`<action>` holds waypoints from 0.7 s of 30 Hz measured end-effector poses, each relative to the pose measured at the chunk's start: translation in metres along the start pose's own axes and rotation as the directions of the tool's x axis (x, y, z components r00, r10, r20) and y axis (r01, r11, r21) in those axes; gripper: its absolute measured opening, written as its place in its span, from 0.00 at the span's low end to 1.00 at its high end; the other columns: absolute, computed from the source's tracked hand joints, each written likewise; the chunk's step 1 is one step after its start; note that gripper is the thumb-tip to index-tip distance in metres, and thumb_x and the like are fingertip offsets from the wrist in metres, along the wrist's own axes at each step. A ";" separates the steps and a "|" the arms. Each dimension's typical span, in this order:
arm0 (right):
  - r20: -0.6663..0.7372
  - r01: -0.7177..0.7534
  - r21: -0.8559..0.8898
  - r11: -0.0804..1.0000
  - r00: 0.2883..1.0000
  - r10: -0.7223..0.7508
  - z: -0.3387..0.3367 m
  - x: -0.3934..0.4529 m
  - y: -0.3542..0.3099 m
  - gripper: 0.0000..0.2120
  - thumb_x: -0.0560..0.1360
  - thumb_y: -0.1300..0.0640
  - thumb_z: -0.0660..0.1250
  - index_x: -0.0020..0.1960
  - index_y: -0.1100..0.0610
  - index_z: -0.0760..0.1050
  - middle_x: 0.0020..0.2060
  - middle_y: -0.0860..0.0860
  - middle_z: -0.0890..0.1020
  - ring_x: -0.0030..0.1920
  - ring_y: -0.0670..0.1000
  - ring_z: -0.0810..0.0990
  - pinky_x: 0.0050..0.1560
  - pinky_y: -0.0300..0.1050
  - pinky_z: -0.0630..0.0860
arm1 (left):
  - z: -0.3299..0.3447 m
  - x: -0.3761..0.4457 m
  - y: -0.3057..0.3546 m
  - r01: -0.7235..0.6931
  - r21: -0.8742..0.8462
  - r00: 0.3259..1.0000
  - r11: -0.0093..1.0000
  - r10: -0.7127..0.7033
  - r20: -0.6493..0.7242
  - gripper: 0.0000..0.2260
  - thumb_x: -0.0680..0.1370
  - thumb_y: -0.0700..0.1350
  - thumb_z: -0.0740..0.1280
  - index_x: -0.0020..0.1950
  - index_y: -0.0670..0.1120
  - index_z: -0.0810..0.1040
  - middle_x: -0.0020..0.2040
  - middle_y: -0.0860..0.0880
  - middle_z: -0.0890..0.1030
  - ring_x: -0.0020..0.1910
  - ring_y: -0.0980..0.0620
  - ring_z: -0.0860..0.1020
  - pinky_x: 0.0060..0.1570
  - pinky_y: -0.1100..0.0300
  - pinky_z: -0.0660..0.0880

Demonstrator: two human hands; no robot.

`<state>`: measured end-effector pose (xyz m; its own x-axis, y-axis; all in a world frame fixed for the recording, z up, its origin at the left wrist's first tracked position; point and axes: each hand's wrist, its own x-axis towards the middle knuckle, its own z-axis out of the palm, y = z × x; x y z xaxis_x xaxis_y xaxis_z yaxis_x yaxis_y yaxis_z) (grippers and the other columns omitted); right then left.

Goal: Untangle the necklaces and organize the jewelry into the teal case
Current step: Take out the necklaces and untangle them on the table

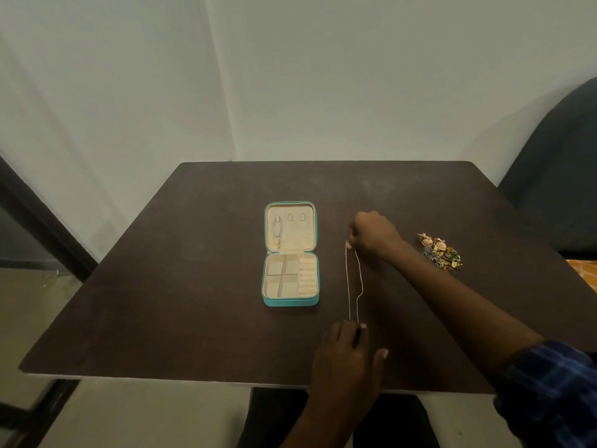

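Note:
The teal case [267, 300] lies open in the middle of the dark table, its cream lining showing. A silver necklace [277, 229] hangs on a hook at the left of its lid. A thin silver chain [348, 286] is stretched out on the table to the right of the case. My right hand [373, 232] pinches the chain's far end. My left hand [347, 354] holds the near end down with its fingertips. A heap of gold and coloured jewelry [440, 251] lies at the right.
The dark table [193, 286] has its near edge close to my body. A wall stands behind it. A dark chair back [559, 176] rises at the right, beyond the table's edge.

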<state>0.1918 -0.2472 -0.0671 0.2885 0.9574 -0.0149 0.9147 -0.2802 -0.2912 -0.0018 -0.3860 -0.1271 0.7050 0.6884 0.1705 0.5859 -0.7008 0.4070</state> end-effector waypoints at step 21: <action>-0.018 0.014 -0.054 0.998 1.000 -0.015 0.006 0.000 -0.001 0.10 0.74 0.54 0.66 0.47 0.62 0.75 0.49 0.63 0.80 0.49 0.65 0.78 0.46 0.50 0.74 | 0.006 -0.011 -0.009 -0.082 0.074 0.991 0.994 0.090 -0.101 0.23 0.81 0.57 0.47 0.57 0.52 0.80 0.56 0.53 0.81 0.58 0.55 0.78 0.59 0.58 0.73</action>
<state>0.1893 -0.2462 -0.0722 0.2796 0.9601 0.0070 0.9327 -0.2699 -0.2390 -0.0125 -0.3886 -0.1379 0.7108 0.6382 0.2958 0.5540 -0.7671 0.3237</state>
